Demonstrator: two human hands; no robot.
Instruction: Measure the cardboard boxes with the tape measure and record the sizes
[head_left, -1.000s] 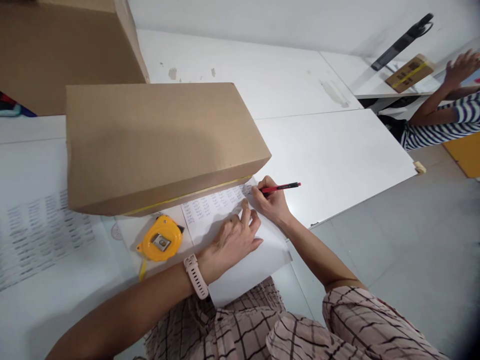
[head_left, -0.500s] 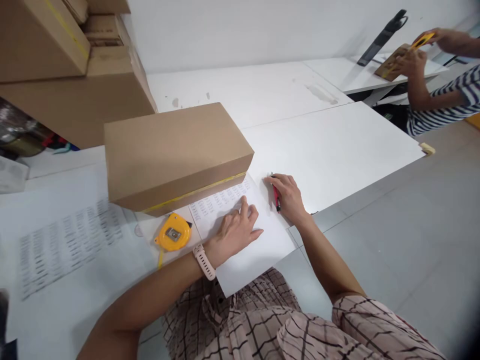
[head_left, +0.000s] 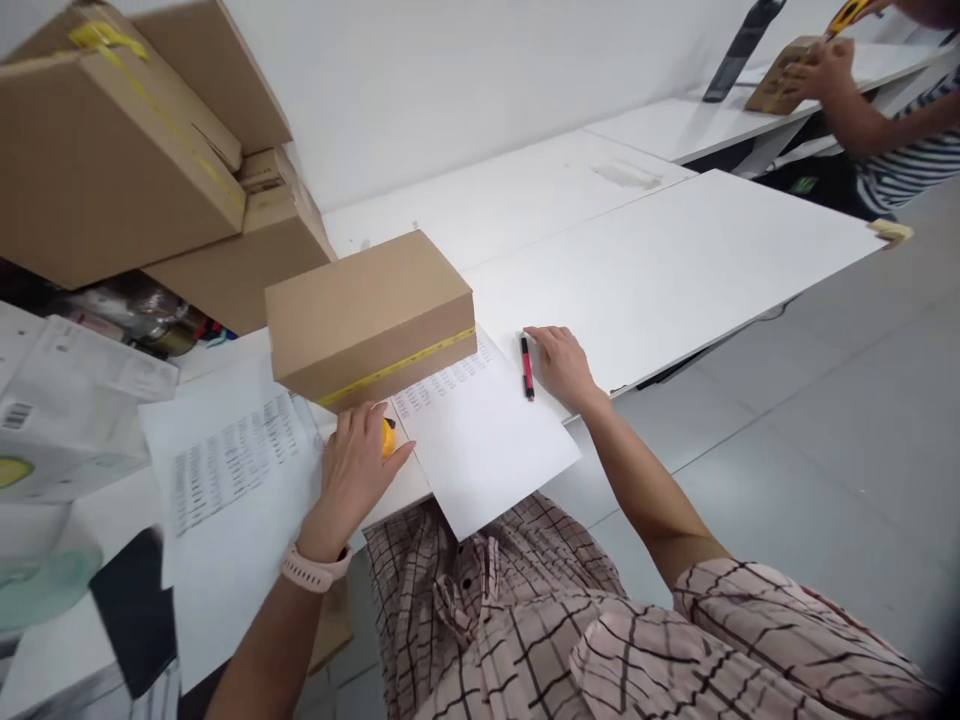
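Observation:
My left hand (head_left: 358, 455) is wrapped over a yellow tape measure (head_left: 388, 438), most of which is hidden under the palm. A red and black pen (head_left: 527, 370) lies on the white table. Just right of it rests my right hand (head_left: 564, 368), fingers loosely stretched and holding nothing. Between the hands lies a white sheet (head_left: 499, 440) with handwritten columns, its lower corner over the table edge. A closed cardboard box (head_left: 371, 300) with a yellow strip along its front covers the sheet's far part.
More cardboard boxes (head_left: 112, 160) are stacked at the left. Another written sheet (head_left: 247, 530) lies left of my left hand, near a white carton (head_left: 75, 400). Far right, a person in a striped sleeve (head_left: 915, 150) handles a small brown box (head_left: 784, 78) beside a dark bottle (head_left: 742, 52).
My left hand has moved left from the sheet onto the tape measure. My right hand has let go of the pen, which now lies beside it. The view has shifted left.

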